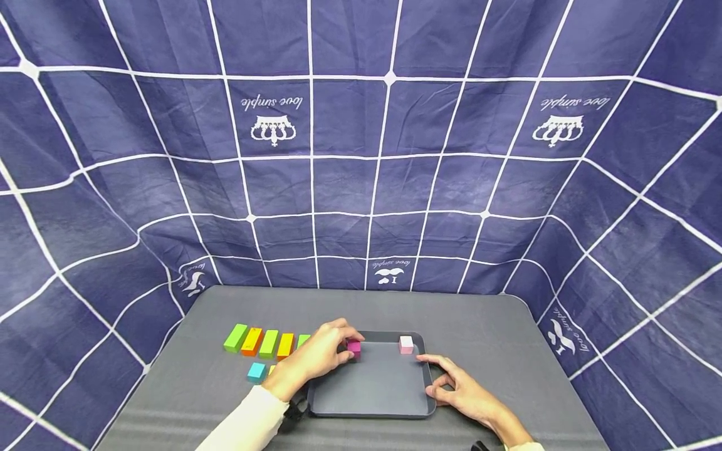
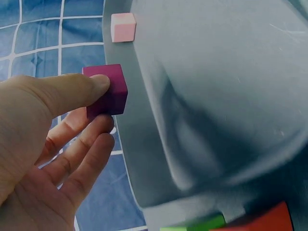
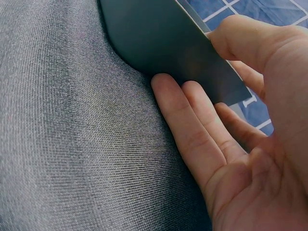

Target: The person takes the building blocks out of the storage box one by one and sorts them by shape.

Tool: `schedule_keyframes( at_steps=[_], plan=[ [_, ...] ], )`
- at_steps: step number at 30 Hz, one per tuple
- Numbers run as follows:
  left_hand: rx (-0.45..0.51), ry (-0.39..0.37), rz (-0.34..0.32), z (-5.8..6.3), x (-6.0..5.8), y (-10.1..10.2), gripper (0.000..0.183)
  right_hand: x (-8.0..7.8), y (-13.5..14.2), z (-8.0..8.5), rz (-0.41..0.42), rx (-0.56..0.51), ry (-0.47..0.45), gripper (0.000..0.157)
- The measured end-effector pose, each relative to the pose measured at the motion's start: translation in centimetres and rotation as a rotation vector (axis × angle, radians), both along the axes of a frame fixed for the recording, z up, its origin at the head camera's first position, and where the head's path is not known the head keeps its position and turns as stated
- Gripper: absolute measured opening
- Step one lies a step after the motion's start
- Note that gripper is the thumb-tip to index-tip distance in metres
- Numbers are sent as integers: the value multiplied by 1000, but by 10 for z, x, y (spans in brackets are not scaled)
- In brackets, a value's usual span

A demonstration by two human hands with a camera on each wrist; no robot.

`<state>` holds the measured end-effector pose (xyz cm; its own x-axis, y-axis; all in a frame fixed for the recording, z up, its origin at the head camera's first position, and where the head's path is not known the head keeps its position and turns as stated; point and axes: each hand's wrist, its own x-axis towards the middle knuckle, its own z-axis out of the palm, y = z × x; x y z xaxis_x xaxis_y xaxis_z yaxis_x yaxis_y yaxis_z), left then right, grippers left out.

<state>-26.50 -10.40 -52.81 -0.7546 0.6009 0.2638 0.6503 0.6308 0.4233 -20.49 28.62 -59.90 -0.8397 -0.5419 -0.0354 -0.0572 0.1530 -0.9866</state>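
My left hand pinches a magenta cube between thumb and fingertips. In the head view this cube overlaps the far left part of a grey tray. The thumb lies on one face of it in the left wrist view, with the other fingers spread below. At the tray's right side, my right hand holds the edge. In the right wrist view its thumb is at the rim, and its fingers lie along the outer wall. A pale pink cube sits in the tray's far right corner.
Left of the tray stands a row of green and orange-yellow blocks, partly hidden by my left arm. A blue cube lies in front of them, near a mostly covered yellow block. A dark blue curtain with white lines surrounds the grey table.
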Motion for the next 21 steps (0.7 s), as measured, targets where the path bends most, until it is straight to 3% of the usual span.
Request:
schedule_keyframes(
  at_steps=[9,21],
  plan=[
    [1,1,48,9,2,-21,37,-2,1,6,-12,22,3,72],
    [58,50,87,4,10,-58,39,1,-1,1,-2,24,-2,73]
  ],
)
